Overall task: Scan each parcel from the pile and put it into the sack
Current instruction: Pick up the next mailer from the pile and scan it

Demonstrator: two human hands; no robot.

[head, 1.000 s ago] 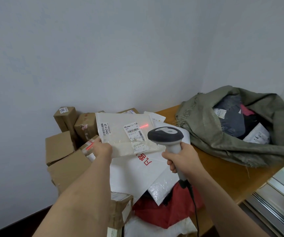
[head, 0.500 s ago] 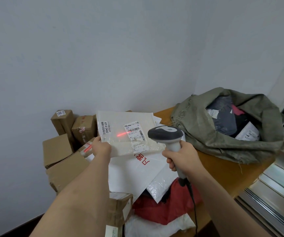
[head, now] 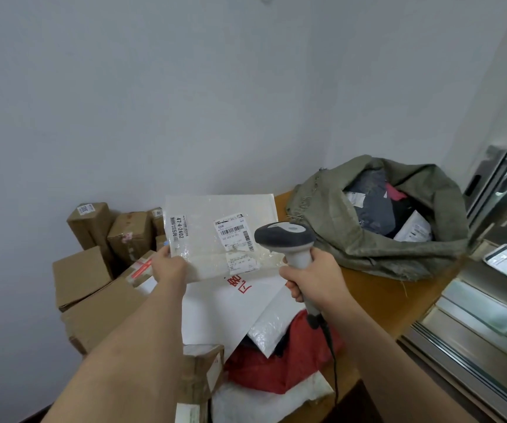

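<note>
My left hand (head: 169,267) grips the lower left corner of a flat white bubble mailer (head: 215,212) and holds it up above the pile, labels facing me. My right hand (head: 310,277) grips the handle of a grey and white barcode scanner (head: 285,239), whose head points at the mailer's barcode label (head: 233,232). No red scan line shows on the mailer. The green-grey sack (head: 322,209) lies open on the wooden table (head: 368,297) to the right, with several parcels inside.
Brown cardboard boxes (head: 93,276) are stacked at the left against the wall. White mailers (head: 230,303) and a red bag (head: 264,370) lie under my hands. A metal counter with glass (head: 490,300) runs along the right side. The scanner cable (head: 333,361) hangs down.
The red scan line that crossed the mailer earlier is gone. The mailer has been raised a little, and the view has turned slightly to the right.
</note>
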